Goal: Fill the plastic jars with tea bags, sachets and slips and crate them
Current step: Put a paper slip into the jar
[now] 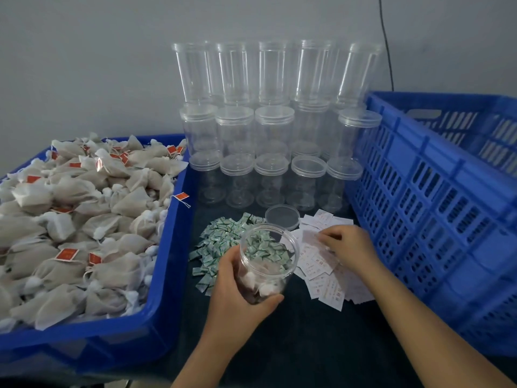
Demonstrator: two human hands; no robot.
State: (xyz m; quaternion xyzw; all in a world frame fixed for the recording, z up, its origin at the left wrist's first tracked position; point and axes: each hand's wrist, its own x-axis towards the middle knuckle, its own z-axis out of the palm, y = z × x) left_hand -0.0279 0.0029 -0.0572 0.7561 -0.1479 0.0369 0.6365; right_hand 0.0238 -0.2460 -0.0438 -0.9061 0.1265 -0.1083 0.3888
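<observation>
Left hand (237, 284) grips jar (265, 264) | tea bags (265, 287) inside | right hand (349, 245) pinches slip (310, 237)

Open clear jar (265, 261) tilted toward the camera, tea bags visible in its bottom, gripped by left hand (237, 287). Its lid (282, 217) lies flat on the table just behind. Green sachets (221, 242) heaped left of the jar, white slips (324, 264) spread right, right hand (347, 245) pinching one. Tea bags (72, 219) piled in the left blue bin. Lidded empty jars (274, 130) stacked at back. Blue crate (436, 208) at right.
</observation>
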